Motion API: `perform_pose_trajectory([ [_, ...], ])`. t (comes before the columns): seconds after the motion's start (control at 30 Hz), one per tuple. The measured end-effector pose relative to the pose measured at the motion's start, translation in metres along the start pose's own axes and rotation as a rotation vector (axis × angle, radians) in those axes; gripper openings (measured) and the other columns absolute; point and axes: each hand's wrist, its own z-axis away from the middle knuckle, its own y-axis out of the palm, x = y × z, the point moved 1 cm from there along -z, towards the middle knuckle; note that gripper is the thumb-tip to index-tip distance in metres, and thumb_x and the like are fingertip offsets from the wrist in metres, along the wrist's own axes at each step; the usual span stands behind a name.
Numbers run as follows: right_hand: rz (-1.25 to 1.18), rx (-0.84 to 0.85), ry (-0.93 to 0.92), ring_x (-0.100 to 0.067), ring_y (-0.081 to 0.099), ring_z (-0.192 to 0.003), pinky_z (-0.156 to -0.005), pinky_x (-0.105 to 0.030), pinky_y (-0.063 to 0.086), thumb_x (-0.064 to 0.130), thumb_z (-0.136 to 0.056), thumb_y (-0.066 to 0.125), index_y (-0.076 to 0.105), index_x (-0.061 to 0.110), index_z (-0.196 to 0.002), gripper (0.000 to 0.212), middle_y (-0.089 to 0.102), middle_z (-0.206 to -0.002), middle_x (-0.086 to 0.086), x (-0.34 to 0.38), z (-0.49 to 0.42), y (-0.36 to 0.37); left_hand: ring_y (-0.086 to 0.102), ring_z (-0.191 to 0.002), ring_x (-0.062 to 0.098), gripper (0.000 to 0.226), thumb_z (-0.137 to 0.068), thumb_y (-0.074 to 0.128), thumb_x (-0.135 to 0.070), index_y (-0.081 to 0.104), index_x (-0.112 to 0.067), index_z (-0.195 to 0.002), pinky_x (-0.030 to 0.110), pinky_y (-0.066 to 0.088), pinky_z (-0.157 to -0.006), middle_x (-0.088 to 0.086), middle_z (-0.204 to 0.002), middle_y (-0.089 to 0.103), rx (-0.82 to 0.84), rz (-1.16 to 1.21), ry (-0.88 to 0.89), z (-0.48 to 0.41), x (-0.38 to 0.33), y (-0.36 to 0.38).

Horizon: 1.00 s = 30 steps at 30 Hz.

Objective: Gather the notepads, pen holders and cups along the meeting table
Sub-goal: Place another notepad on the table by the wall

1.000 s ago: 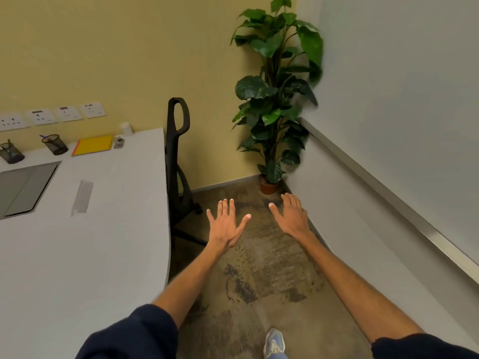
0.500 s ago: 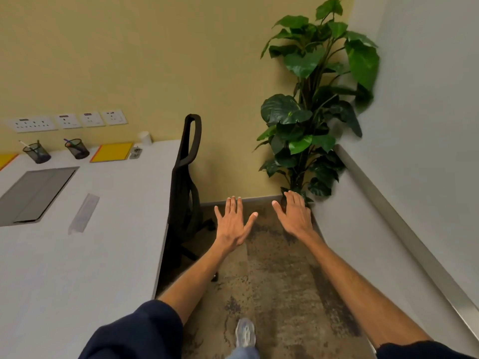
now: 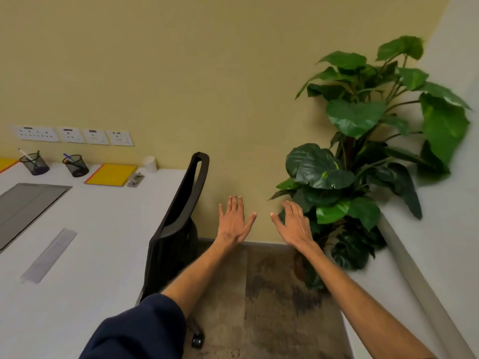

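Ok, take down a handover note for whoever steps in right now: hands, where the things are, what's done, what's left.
Left hand and right hand: both open, empty, held out above the floor beside the chair.
On the table, by the wall: first pen holder, second pen holder, yellow notepad, white cup.
A yellow edge at far left may be another notepad.
Done: nothing in hand.
Left: gather all of them.

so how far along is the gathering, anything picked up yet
Done: nothing looks gathered. In hand: nothing; left hand and right hand are open beside the white table. Remaining: two black mesh pen holders, the yellow notepad and the white paper cup along its far edge.
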Motion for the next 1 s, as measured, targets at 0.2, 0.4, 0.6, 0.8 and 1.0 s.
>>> perform_pose_trajectory([
  [0.2, -0.006, 0.013, -0.062, -0.025, 0.031, -0.142, -0.112, -0.051, 0.034, 0.046, -0.099, 0.043, 0.037, 0.011, -0.146, 0.059, 0.035, -0.153, -0.008, 0.019, -0.105, 0.012, -0.003, -0.152, 0.026, 0.08, -0.099, 0.016, -0.061, 0.001, -0.006, -0.155, 0.051, 0.004, -0.123, 0.013, -0.163, 0.0, -0.04, -0.103, -0.047, -0.09, 0.029, -0.03],
  [0.4, -0.137, 0.014, -0.144, -0.025, 0.034, -0.139, -0.11, -0.049, 0.037, 0.04, -0.099, 0.046, 0.037, 0.01, -0.145, 0.055, 0.038, -0.151, -0.008, 0.064, -0.198, 0.043, 0.003, -0.152, 0.026, 0.074, -0.1, 0.027, -0.055, 0.011, -0.008, -0.156, 0.047, 0.008, -0.123, 0.013, -0.163, 0.006, -0.175, 0.051, -0.095, -0.168, 0.07, -0.065],
  [0.6, -0.219, 0.057, -0.257, -0.025, 0.034, -0.141, -0.111, -0.048, 0.036, 0.037, -0.1, 0.044, 0.035, 0.01, -0.146, 0.054, 0.036, -0.152, -0.007, 0.106, -0.298, 0.066, 0.006, -0.151, 0.025, 0.068, -0.1, 0.031, -0.053, 0.02, -0.01, -0.152, 0.051, 0.015, -0.121, 0.012, -0.162, 0.013, -0.305, 0.167, -0.285, -0.247, 0.114, -0.09],
  [0.8, -0.317, 0.169, -0.421, -0.027, 0.056, -0.123, -0.099, -0.041, 0.048, 0.037, -0.102, 0.041, 0.04, 0.014, -0.142, 0.046, 0.039, -0.148, -0.005, 0.151, -0.398, 0.077, 0.007, -0.15, 0.031, 0.069, -0.1, 0.03, -0.054, 0.02, -0.009, -0.152, 0.054, 0.017, -0.118, 0.014, -0.16, 0.018, -0.311, 0.121, -0.479, -0.304, 0.167, -0.105],
  [1.0, -0.304, 0.331, -0.582, -0.028, 0.058, -0.119, -0.098, -0.043, 0.048, 0.035, -0.103, 0.041, 0.04, 0.013, -0.142, 0.045, 0.039, -0.147, -0.006, 0.211, -0.447, 0.119, 0.01, -0.15, 0.029, 0.07, -0.099, 0.029, -0.055, 0.02, -0.009, -0.152, 0.055, 0.018, -0.117, 0.013, -0.16, 0.02, -0.288, 0.129, -0.687, -0.301, 0.219, -0.08],
])
